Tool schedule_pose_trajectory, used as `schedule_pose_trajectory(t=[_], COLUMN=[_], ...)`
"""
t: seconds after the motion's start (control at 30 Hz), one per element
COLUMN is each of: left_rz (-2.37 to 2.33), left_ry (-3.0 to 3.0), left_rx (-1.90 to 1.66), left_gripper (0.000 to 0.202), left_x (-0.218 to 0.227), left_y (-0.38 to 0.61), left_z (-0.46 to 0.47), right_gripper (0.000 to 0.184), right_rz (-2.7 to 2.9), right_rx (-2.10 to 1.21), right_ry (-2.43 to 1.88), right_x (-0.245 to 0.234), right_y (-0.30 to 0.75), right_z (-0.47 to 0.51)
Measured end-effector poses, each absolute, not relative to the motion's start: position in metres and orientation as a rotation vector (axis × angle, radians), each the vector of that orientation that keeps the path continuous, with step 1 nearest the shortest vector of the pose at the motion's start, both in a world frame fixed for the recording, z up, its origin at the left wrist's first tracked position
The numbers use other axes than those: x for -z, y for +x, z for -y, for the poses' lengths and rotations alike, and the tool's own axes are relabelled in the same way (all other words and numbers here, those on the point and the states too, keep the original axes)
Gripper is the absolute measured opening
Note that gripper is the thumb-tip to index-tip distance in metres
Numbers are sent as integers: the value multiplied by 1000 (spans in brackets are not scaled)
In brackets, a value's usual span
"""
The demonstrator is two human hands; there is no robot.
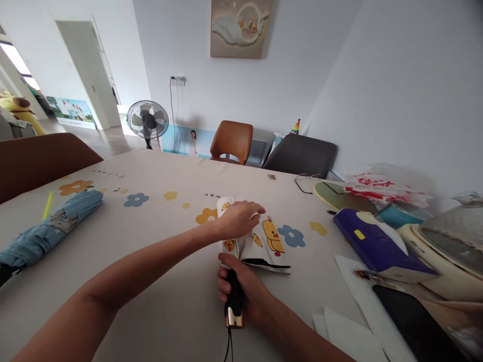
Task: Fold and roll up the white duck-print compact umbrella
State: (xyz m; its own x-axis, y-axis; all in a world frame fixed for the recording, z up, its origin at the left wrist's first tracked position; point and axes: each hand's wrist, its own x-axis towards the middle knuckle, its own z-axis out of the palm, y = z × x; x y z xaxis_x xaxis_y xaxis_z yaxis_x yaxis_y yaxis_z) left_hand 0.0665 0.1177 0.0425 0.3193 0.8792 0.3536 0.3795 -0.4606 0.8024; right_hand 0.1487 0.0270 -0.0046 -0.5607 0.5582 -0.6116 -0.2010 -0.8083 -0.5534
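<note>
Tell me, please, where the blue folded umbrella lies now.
In the head view, the blue folded umbrella lies at the far left of the table, well left of the left hand and apart from the duck-print umbrella.

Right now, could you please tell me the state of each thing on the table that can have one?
duck-print umbrella: collapsed, canopy loose
blue umbrella: closed, lying flat
right hand: shut on the black handle
left hand: open, resting on the duck-print umbrella
</note>
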Motion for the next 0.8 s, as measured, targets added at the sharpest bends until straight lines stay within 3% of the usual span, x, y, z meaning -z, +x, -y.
schedule_pose_trajectory(t=[0.23,0.37,0.53,0.8], left_rz=[-828,-773,-713,-813], left_ry=[2449,2601,2642,2548], left_rx=[-369,-195,-326,-950], left_gripper=[30,29,19,15], left_x=[-38,-25,-33,-93], left_y=[123,136,129,72], left_z=[-158,-169,-171,-138], right_gripper=[31,28,30,30], right_rz=[565,556,566,567], right_rx=[-2449,-2438,-2453,-2403], right_ry=[-999,-962,-954,-941], right_x=[4,4,5,7], right_y=[153,155,155,154], right_z=[-31,-30,-31,-30])
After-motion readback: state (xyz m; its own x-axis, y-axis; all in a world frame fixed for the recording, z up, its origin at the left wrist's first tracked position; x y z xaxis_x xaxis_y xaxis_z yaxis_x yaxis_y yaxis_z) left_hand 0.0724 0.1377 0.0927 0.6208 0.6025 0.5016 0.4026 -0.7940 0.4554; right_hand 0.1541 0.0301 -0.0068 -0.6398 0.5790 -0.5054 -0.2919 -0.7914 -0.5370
